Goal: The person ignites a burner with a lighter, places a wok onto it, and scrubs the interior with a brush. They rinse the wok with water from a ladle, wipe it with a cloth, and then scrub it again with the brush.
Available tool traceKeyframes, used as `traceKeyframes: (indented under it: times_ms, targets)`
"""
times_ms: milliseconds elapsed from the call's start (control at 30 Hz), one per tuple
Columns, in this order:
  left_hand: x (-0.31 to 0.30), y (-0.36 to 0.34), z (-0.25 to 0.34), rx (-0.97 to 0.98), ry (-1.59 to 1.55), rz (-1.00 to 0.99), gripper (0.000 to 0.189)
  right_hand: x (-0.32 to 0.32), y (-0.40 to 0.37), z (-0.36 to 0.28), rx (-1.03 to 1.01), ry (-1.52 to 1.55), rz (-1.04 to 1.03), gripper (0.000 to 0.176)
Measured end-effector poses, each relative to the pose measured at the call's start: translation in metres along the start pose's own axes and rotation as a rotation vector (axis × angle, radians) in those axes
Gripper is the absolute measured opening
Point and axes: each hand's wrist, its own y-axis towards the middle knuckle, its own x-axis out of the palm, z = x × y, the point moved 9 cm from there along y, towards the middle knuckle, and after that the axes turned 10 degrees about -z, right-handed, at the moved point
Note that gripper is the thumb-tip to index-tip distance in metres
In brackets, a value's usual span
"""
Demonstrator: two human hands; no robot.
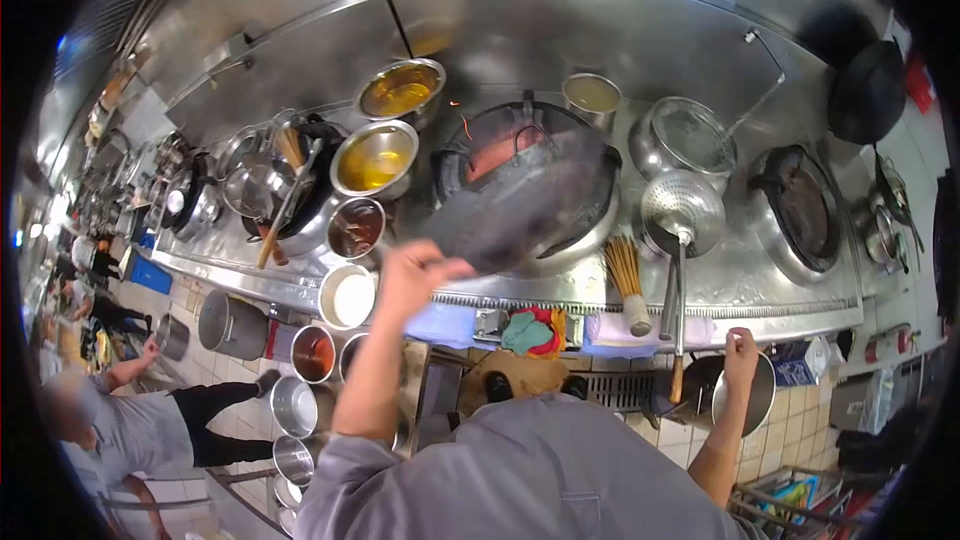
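My left hand [412, 272] is closed at the near left edge of a dark wok [510, 210], which is blurred by motion and tilted over the burner [590, 230]. An orange glow and a few sparks show behind the wok. Well to the right, my right hand [740, 345] hangs in front of the counter edge, its fingers curled together and touching no tool. Between the hands, a bamboo brush [625, 275] and a perforated ladle [683, 212] with a wooden handle lie at the counter.
Bowls of yellow liquid [376, 160] and a pot of dark sauce [357, 227] stand left of the burner. A water pot [690, 135] and second wok [803, 205] are at right. Folded cloths [530, 331] lie along the front edge. Another person [150, 420] is at lower left.
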Motion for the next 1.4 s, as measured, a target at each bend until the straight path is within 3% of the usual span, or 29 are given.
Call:
traceKeyframes:
  times_ms: [67, 167, 333, 467, 767, 833, 867, 900, 933, 1000, 1067, 1133, 1200, 1300, 1400]
  targets:
    - [0.066, -0.021, 0.026, 0.046, 0.302, -0.17, 0.038, 0.001, -0.003, -0.018, -0.004, 0.018, -0.03, 0.011]
    - [0.115, -0.025, 0.049, 0.209, 0.486, -0.254, 0.04, -0.004, -0.003, -0.021, 0.049, -0.016, -0.041, 0.013]
    - [0.147, 0.037, -0.026, 0.314, 0.642, -0.181, 0.043, -0.003, -0.003, -0.02, 0.088, -0.026, -0.051, 0.015]
    - [0.168, 0.069, -0.088, 0.331, 0.679, -0.132, 0.037, 0.012, -0.009, -0.025, 0.095, 0.004, -0.113, 0.016]
    - [0.181, 0.069, -0.071, 0.314, 0.68, -0.082, 0.035, 0.045, -0.036, 0.022, 0.09, -0.089, -0.229, 0.018]
    - [0.182, 0.07, -0.072, 0.316, 0.697, -0.05, 0.035, 0.067, -0.047, 0.031, 0.107, -0.037, -0.328, 0.027]
    - [0.183, 0.07, -0.073, 0.293, 0.717, -0.064, 0.035, 0.094, -0.051, 0.073, 0.136, -0.045, -0.395, 0.035]
    - [0.183, 0.07, -0.074, 0.291, 0.71, -0.067, 0.034, 0.107, -0.058, 0.059, 0.125, 0.108, -0.442, 0.042]
    - [0.181, 0.068, -0.069, 0.262, 0.702, -0.081, 0.031, 0.119, -0.059, 0.056, -0.028, -0.058, -0.384, 0.039]
    - [0.169, 0.053, -0.044, 0.335, 0.671, 0.028, 0.023, 0.146, -0.066, 0.079, 0.507, 0.247, -0.543, 0.031]
    - [0.152, 0.032, -0.012, 0.352, 0.598, 0.089, 0.029, 0.103, -0.035, 0.022, -0.244, -0.198, -0.048, 0.029]
    - [0.146, 0.007, -0.008, 0.363, 0.408, 0.046, 0.022, 0.079, -0.011, -0.001, 0.353, 0.567, -0.3, 0.023]
    - [0.155, -0.025, -0.025, 0.266, 0.208, -0.102, 0.014, 0.045, 0.028, -0.025, 0.317, 0.644, -0.128, 0.021]
    - [0.186, -0.08, -0.056, 0.087, 0.094, -0.401, 0.008, 0.003, 0.123, -0.062, 0.029, 0.786, 0.08, 0.02]
    - [0.2, -0.118, -0.085, -0.029, 0.082, -0.481, 0.015, -0.025, 0.221, -0.099, 0.046, 0.824, 0.275, 0.022]
